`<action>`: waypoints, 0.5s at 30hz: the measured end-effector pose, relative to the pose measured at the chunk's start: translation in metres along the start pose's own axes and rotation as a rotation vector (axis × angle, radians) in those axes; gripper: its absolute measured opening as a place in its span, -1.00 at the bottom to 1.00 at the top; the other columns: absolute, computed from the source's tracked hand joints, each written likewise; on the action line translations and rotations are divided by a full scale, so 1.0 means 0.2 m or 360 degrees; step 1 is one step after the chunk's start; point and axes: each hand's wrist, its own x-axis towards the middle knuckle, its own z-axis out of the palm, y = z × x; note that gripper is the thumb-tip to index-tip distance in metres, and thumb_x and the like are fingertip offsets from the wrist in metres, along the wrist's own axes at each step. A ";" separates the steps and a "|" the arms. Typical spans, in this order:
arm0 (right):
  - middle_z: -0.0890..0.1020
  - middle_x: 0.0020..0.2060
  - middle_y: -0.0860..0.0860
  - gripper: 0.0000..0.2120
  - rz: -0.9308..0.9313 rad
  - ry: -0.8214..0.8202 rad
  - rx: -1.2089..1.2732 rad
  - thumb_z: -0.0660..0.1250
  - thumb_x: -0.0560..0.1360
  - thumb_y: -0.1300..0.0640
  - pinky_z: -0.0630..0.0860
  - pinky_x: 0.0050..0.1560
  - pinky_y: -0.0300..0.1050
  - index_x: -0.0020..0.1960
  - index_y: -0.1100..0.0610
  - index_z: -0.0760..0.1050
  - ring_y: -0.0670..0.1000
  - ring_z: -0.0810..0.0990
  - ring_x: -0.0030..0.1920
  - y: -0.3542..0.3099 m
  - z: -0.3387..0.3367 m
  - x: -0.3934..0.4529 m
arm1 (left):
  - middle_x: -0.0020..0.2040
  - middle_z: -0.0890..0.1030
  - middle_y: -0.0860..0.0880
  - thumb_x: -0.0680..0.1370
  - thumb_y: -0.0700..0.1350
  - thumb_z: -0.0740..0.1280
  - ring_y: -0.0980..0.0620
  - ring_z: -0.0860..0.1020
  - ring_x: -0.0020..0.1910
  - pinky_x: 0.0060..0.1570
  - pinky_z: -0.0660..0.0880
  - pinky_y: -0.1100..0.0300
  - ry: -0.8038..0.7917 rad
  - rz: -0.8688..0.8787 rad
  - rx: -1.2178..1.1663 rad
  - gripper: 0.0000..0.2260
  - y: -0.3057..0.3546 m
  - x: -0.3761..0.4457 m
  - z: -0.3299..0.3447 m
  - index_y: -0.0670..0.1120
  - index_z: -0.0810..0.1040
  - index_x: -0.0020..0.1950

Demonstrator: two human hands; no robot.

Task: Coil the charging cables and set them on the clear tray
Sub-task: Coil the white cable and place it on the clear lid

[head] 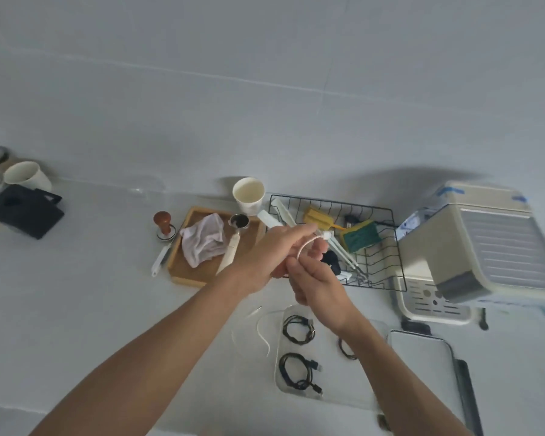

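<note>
Cables are the job, and three black ones already lie coiled on the clear tray (364, 399), which sits on the white counter (107, 309) near the person, just left of a grey-rimmed tray (422, 366). Beyond it stands a cream coffee machine (485, 243), beside it a wire basket (387, 272) with sponges, and left of that a wooden tray (183, 272) carrying a crumpled cloth.

Both forearms reach out together above the counter. The left hand (265, 262) is closed on the plug end of the white cable (306, 247), pinching it near the connector, which juts out past the fingertips. The right hand (318, 291) is curled round the cable lower down, its fingers gripping the strand where it bends into a first loop. The cable's loose tail (261, 328) trails down to the counter, just beside the tray's left edge.

The upper black coil (298, 328), the lower black coil (299, 371) and a third coil (346, 347), half hidden by the right wrist, show the loop size to match.

To do this step well, I judge the left hand should keep the plug end fixed while the right feeds even loops into it, letting the strand roll between the fingers so it does not twist. The tail should be drawn up steadily, clear of the coils already placed, and the finished loop laid in the tray's bare right part.
</note>
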 end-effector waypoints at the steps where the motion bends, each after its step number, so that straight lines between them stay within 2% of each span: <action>1: 0.34 -0.45 -0.17 -0.61 0.0002 -0.0023 0.0022 0.18 0.69 0.03 0.26 -0.39 -0.25 -0.15 0.33 0.40 -0.13 0.25 -0.43 -0.02 -0.05 -0.02 | 0.16 0.71 -0.16 0.54 0.27 0.30 -0.12 0.62 0.16 0.11 0.41 -0.07 -0.0091 -0.0036 0.0021 -0.55 0.02 0.01 0.03 -0.07 0.75 -0.01; 2: 0.34 -0.46 -0.18 -0.62 -0.0008 -0.0039 -0.0008 0.18 0.70 0.06 0.25 -0.40 -0.30 -0.16 0.32 0.40 -0.14 0.25 -0.43 -0.03 -0.09 -0.04 | 0.18 0.70 -0.17 0.58 0.29 0.24 -0.12 0.63 0.13 0.12 0.45 -0.04 -0.0155 -0.0057 0.0064 -0.50 0.03 0.00 0.06 -0.08 0.75 0.06; 3: 0.34 -0.46 -0.19 -0.63 -0.0027 -0.0038 -0.0078 0.17 0.71 0.07 0.26 -0.40 -0.34 -0.14 0.31 0.43 -0.14 0.26 -0.43 -0.05 -0.14 -0.07 | 0.19 0.69 -0.17 0.61 0.31 0.17 -0.10 0.62 0.02 0.01 0.48 0.04 -0.0205 -0.0066 0.0134 -0.45 0.06 -0.01 0.09 -0.08 0.74 0.12; 5: 0.40 -0.48 -0.24 -0.67 -0.0051 -0.0080 -0.0263 0.16 0.72 0.10 0.29 -0.39 -0.38 -0.05 0.29 0.56 -0.18 0.31 -0.43 -0.08 -0.22 -0.12 | 0.19 0.69 -0.17 0.65 0.30 0.06 -0.05 0.52 -0.20 -0.33 0.40 0.18 -0.0281 -0.0074 0.0267 -0.40 0.11 -0.02 0.17 -0.11 0.70 0.20; 7: 0.42 -0.49 -0.25 -0.70 -0.0053 -0.0188 -0.0299 0.16 0.73 0.19 0.30 -0.40 -0.39 -0.02 0.26 0.60 -0.20 0.33 -0.46 -0.12 -0.29 -0.17 | 0.25 0.65 -0.18 0.67 0.28 0.03 -0.15 0.50 -0.14 -0.47 0.35 0.18 -0.0391 -0.0079 0.0339 -0.41 0.13 -0.03 0.23 -0.10 0.66 0.27; 9: 0.35 -0.47 -0.19 -0.71 -0.0024 -0.0294 -0.0185 0.17 0.72 0.20 0.22 -0.43 -0.36 -0.02 0.27 0.61 -0.17 0.26 -0.46 -0.15 -0.34 -0.22 | 0.26 0.67 -0.10 0.67 0.28 0.04 -0.30 0.57 0.06 -0.52 0.39 0.18 -0.0500 -0.0078 0.0288 -0.44 0.14 -0.02 0.29 -0.05 0.63 0.33; 10: 0.30 -0.45 -0.15 -0.71 0.0011 -0.0324 -0.0094 0.18 0.72 0.17 0.17 -0.44 -0.32 -0.02 0.25 0.62 -0.15 0.21 -0.45 -0.16 -0.36 -0.24 | 0.27 0.67 -0.07 0.67 0.27 0.05 -0.34 0.58 0.20 -0.46 0.47 0.14 -0.0533 -0.0064 0.0199 -0.46 0.14 -0.02 0.31 -0.04 0.61 0.35; 11: 0.26 -0.44 -0.11 -0.69 0.0054 -0.0343 0.0010 0.18 0.72 0.12 0.11 -0.46 -0.27 -0.02 0.21 0.63 -0.12 0.16 -0.45 -0.16 -0.39 -0.25 | 0.28 0.66 -0.09 0.68 0.24 0.07 -0.31 0.57 0.30 -0.29 0.57 0.04 -0.0545 -0.0041 0.0057 -0.47 0.15 -0.02 0.33 -0.08 0.58 0.38; 12: 0.22 -0.44 -0.08 -0.68 0.0090 -0.0358 0.0124 0.18 0.72 0.07 0.06 -0.46 -0.24 -0.02 0.19 0.64 -0.09 0.11 -0.45 -0.16 -0.41 -0.27 | 0.31 0.64 -0.15 0.70 0.17 0.08 -0.27 0.55 0.35 -0.02 0.59 -0.08 -0.0547 -0.0008 -0.0127 -0.49 0.17 -0.02 0.36 -0.14 0.55 0.40; 13: 0.18 -0.44 -0.06 -0.67 0.0119 -0.0369 0.0245 0.18 0.71 0.03 0.02 -0.47 -0.22 -0.02 0.18 0.63 -0.08 0.07 -0.45 -0.16 -0.43 -0.29 | 0.33 0.61 -0.21 0.71 0.09 0.09 -0.25 0.55 0.36 0.21 0.54 -0.11 -0.0543 0.0037 -0.0313 -0.53 0.18 -0.03 0.39 -0.21 0.52 0.41; 14: 0.15 -0.43 -0.05 -0.66 0.0146 -0.0373 0.0370 0.18 0.69 0.01 -0.01 -0.48 -0.22 -0.01 0.20 0.63 -0.07 0.05 -0.46 -0.15 -0.45 -0.30 | 0.34 0.59 -0.26 0.70 0.02 0.09 -0.24 0.55 0.36 0.31 0.51 -0.07 -0.0546 0.0090 -0.0460 -0.55 0.18 -0.03 0.42 -0.26 0.50 0.40; 15: 0.12 -0.43 -0.05 -0.64 0.0163 -0.0372 0.0489 0.17 0.68 0.00 -0.02 -0.49 -0.22 0.00 0.22 0.63 -0.08 0.04 -0.46 -0.14 -0.47 -0.32 | 0.34 0.59 -0.28 0.69 -0.03 0.10 -0.24 0.56 0.35 0.32 0.52 -0.03 -0.0566 0.0140 -0.0561 -0.58 0.19 -0.03 0.45 -0.27 0.51 0.38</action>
